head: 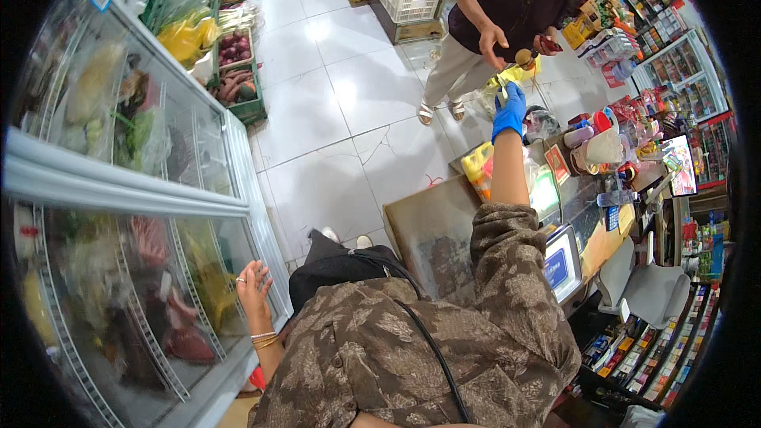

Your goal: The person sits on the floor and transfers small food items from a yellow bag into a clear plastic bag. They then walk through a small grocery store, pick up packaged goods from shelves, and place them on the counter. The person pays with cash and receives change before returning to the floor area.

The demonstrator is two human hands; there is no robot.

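Note:
My right hand (509, 112), in a blue glove, reaches out over the counter's far end. Its fingers are closed on a small pale thing (502, 90), too small to name. Just beyond it is another person's open hand (493, 44); that person's other hand (547, 43) holds a dark red object. A round brownish thing (525, 58) and a yellow bag (523, 71) are between the person and my glove. My left hand (254, 285), bare with a ring and bracelets, is raised beside the glass-door fridge (235, 160), fingers apart and holding nothing.
Crates of onions (235, 47) and sweet potatoes (238, 86) line the upper left. A white crate (410, 6) stands by the person. The counter (428, 238) carries a scale (562, 264), jars and a bottle (617, 198). A grey chair (651, 291) and shelves are at the right.

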